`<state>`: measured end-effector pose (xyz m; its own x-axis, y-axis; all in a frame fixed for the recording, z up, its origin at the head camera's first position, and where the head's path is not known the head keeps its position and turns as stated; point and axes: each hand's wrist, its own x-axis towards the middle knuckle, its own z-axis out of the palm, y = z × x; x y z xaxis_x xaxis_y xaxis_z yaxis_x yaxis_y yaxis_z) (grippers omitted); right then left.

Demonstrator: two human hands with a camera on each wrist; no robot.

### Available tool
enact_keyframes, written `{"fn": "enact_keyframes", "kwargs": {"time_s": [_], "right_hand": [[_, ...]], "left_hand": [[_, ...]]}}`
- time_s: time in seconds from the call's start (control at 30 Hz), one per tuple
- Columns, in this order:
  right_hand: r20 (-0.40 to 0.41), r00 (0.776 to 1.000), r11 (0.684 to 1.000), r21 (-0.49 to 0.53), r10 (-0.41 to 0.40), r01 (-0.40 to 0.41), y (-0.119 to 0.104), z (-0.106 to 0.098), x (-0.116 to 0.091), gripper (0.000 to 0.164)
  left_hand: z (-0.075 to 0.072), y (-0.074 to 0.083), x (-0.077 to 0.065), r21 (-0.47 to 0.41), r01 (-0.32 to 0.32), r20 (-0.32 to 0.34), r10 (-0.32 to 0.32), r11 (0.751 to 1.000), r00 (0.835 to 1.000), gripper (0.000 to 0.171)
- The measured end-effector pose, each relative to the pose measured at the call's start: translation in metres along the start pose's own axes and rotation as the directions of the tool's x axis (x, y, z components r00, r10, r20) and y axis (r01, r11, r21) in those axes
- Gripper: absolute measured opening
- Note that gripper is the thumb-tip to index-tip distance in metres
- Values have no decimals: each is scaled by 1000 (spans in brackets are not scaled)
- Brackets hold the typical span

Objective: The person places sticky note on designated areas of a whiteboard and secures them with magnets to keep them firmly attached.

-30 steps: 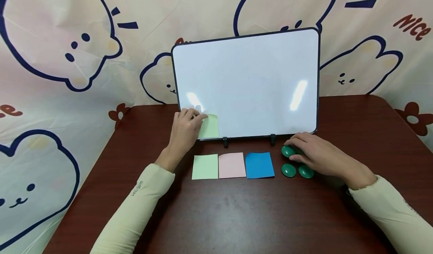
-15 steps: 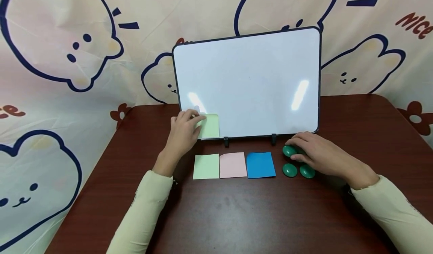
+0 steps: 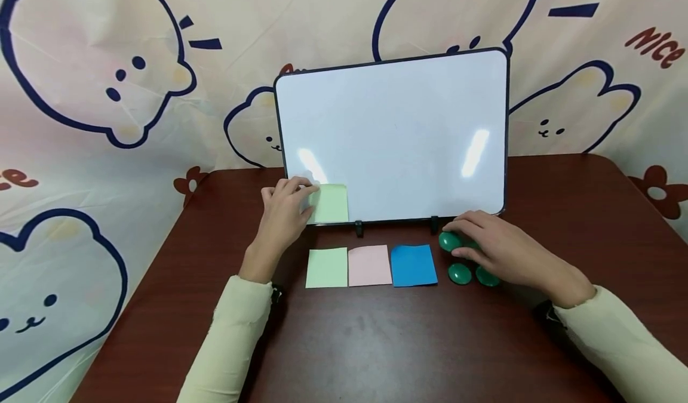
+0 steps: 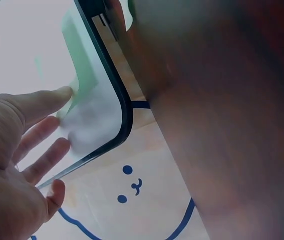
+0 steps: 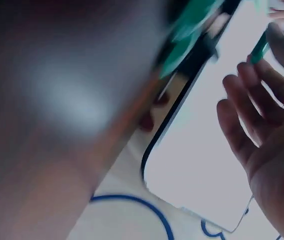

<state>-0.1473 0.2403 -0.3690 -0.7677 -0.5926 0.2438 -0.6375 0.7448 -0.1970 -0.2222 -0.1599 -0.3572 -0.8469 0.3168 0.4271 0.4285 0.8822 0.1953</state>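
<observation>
In the head view, my left hand [image 3: 283,213] pinches the left edge of a light green sticky note [image 3: 330,203], which lies against the whiteboard's [image 3: 398,134] lower left corner. The left wrist view shows the thumb on the note's curling edge, the other fingers spread below. My right hand [image 3: 500,245] holds a round green magnet [image 3: 449,242] between thumb and fingertips, in front of the board's lower right. Beneath that hand lie more glossy green magnets [image 3: 459,273], some partly covered by it. The right wrist view catches the held magnet [image 5: 259,48] edge-on at the fingertips.
On the dark wooden table [image 3: 365,343], a green sticky note [image 3: 326,268], a pink one [image 3: 369,265] and a blue one [image 3: 414,265] lie in a row before the board. Black stand feet [image 3: 359,228] support the whiteboard. Behind it hangs a cartoon-printed cloth [image 3: 333,21].
My right hand has shifted slightly left with the green magnet, off the group. My left hand has slid a little left along the note, baring more of it; the note stays on the board.
</observation>
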Motion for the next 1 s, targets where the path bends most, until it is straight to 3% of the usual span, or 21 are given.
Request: {"fn": "enact_keyframes", "kwargs": {"time_s": [0.3,0.7,1.0], "right_hand": [[-62,998,999,26,-16,18,-23,6,11,44],[-171,983,998,-8,-59,59,-53,20,41,48],[-188,978,996,-27,-93,90,-68,30,58,48]], "left_hand": [[1,-2,0,23,-39,-51,41,999,998,41],[1,-4,0,61,-66,-89,71,996,994,40],[5,-4,2,59,-84,-96,89,995,991,39]]}}
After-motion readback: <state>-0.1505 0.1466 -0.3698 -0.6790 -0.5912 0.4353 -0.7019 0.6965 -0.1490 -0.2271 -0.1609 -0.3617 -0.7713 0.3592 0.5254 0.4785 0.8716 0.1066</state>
